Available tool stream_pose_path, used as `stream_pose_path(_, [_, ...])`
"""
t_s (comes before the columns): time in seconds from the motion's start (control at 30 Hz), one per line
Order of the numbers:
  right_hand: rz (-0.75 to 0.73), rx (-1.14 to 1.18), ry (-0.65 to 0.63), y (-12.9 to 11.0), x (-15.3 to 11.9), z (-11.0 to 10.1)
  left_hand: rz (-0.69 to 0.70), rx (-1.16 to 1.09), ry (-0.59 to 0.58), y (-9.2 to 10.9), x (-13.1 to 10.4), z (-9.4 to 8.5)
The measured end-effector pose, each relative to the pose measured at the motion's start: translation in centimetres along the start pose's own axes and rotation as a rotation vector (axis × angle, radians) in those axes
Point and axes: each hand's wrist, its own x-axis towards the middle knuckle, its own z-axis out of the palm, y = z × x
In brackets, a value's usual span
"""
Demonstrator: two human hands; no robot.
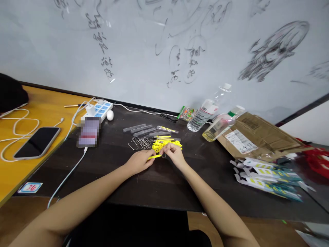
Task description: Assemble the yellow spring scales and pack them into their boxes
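My left hand (140, 161) is closed on a thin yellow plastic stick (155, 156), which points right from the fingertips. Close beside it, my right hand (174, 153) pinches a small bent metal wire hook (163, 155) near the stick's right end. Whether hook and stick touch, I cannot tell. Just behind the fingers lies a pile of yellow plastic pieces (157, 145), partly hidden by my right hand. A tangle of metal wire hooks (140, 143) is left of the pile. Several clear plastic tubes (141, 129) lie farther back.
A power strip (102, 111) and a charging phone (88, 133) are at left; another phone (37, 143) lies on the yellow table. A water bottle (203, 115), a second bottle (221, 125), a cardboard package (253, 132) and printed packets (268, 178) stand or lie at right.
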Motion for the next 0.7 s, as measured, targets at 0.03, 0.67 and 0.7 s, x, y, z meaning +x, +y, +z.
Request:
stream_pose_path(0.03, [0.024, 0.018, 0.005, 0.3, -0.4, 0.2, -0.007, -0.006, -0.005, -0.1, 0.0, 0.0])
stream_pose_path(0.67, [0.334, 0.481, -0.068, 1.0, -1.1, 1.6, 0.027, -0.067, -0.015, -0.2, 0.1, -0.4])
stream_pose_path(0.7, [0.353, 0.501, -0.072, 0.9, -1.1, 1.6, 0.027, -0.057, -0.016, -0.2, 0.2, -0.4])
